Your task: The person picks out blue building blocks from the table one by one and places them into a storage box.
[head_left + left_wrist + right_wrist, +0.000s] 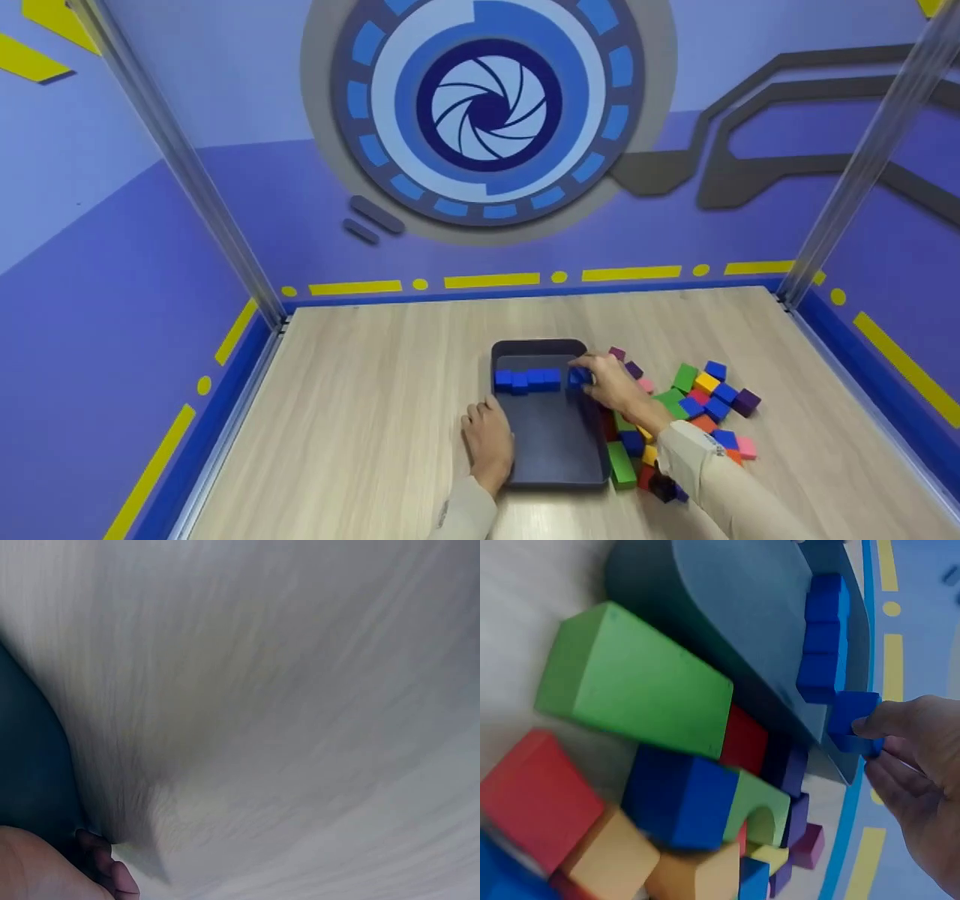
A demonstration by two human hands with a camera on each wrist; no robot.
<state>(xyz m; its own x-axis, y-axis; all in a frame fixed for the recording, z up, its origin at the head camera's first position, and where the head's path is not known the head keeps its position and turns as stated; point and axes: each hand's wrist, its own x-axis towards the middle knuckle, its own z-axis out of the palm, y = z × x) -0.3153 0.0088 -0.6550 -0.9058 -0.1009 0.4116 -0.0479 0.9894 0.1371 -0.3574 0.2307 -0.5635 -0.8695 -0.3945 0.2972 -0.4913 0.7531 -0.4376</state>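
In the head view a dark grey tray lies lengthwise on the table. A row of blue cubes runs across its far part. My right hand pinches another blue cube between thumb and fingers, at the tray's right side near the end of that row. My left hand holds the tray's left wall, its fingers bent at the outer side. The left wrist view shows mostly pale tabletop, with the dark tray wall and part of the fingers at lower left.
Right of the tray lies a loose pile of coloured blocks, among them a long green block, a dark purple cube and a pink cube. Several sit right against the tray's right wall. Printed panels enclose the table behind and at both sides.
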